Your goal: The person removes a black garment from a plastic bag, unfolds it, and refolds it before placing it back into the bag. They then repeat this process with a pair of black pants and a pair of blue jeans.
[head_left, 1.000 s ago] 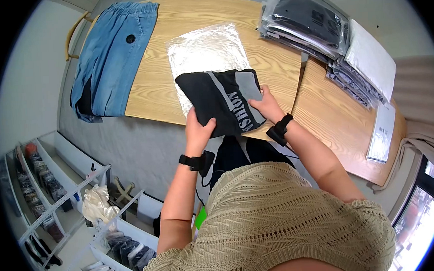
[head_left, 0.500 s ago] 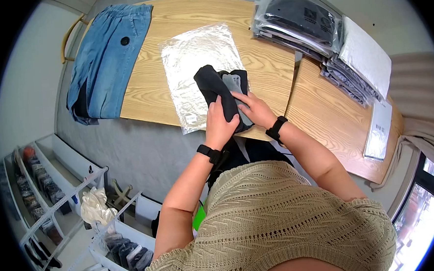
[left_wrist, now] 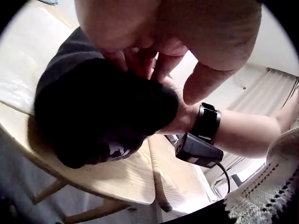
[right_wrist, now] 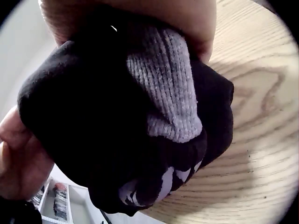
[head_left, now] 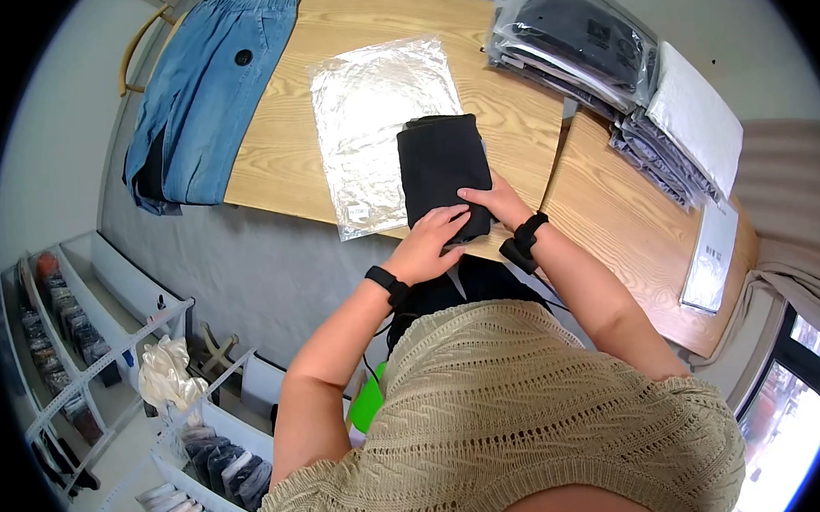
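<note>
A black garment (head_left: 438, 166), folded into a thick rectangle, is at the near edge of the table, overlapping the clear plastic bag (head_left: 357, 129) beside it. My left hand (head_left: 430, 247) lies across its near end with fingers stretched over the top. On the right side my right hand (head_left: 502, 202) grips the edge, thumb on top and fingers hidden. In the right wrist view a grey ribbed part (right_wrist: 166, 84) and some pale print show among the black layers.
Blue jeans (head_left: 212, 99) lie over the table's left end. At the back right are stacked bagged garments (head_left: 575, 39) and a white package (head_left: 697, 116), with a flat labelled packet (head_left: 710, 257) nearer me. Shelf bins (head_left: 107, 309) stand low on the left, and a gap (head_left: 558, 160) divides the tabletops.
The garment, spread with its grey panel and lettering showing, has been folded over into a smaller black rectangle. My left hand has moved right, onto its near end.
</note>
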`<action>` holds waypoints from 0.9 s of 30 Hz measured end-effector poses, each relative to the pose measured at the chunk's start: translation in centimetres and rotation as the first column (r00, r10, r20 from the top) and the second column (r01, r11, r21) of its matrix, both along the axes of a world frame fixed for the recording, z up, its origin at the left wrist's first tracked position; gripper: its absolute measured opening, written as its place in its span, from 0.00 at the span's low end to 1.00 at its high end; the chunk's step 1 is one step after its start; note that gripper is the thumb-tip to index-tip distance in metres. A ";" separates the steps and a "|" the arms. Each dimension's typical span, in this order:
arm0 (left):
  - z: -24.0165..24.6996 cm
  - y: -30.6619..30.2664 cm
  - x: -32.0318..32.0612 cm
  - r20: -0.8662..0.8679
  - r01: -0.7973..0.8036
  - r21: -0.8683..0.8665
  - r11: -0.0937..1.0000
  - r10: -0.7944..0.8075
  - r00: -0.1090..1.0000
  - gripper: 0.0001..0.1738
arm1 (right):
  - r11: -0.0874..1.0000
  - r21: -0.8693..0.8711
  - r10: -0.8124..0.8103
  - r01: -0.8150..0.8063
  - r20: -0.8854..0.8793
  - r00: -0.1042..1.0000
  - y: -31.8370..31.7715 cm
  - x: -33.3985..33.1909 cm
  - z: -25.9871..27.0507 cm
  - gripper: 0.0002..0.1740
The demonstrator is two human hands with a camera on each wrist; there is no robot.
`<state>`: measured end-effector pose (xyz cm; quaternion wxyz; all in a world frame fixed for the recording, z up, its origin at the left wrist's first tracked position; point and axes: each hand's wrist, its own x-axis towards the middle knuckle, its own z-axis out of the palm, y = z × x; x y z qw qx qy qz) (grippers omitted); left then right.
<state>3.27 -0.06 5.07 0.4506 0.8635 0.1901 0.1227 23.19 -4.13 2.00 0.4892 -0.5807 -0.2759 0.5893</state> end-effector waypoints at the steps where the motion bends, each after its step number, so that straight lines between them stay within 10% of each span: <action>1: 0.1 0.2 -0.7 0.051 -0.043 -0.004 0.999 0.043 0.998 0.26 | 1.000 0.004 0.002 -0.002 0.019 1.000 0.1 0.1 0.0 0.31; 3: 0.1 0.8 -2.6 0.051 -0.238 -0.114 0.964 0.245 0.968 0.19 | 1.000 -0.028 0.004 -0.003 0.044 0.999 0.4 0.1 0.9 0.29; 5: -1.3 2.4 -4.9 -0.014 -0.381 0.136 0.915 0.386 0.922 0.15 | 0.999 -0.036 -0.006 0.007 0.040 0.999 0.7 0.1 3.6 0.29; 11: -5.1 4.7 -8.9 -0.396 -0.042 0.425 0.904 0.227 0.890 0.16 | 0.997 0.008 -0.076 0.075 0.115 0.990 -1.9 2.8 9.9 0.30; 27: -6.4 4.9 -7.4 -0.437 0.135 0.517 0.845 0.125 0.891 0.09 | 0.932 -0.061 -0.329 0.356 0.268 0.906 -10.2 8.1 12.6 0.25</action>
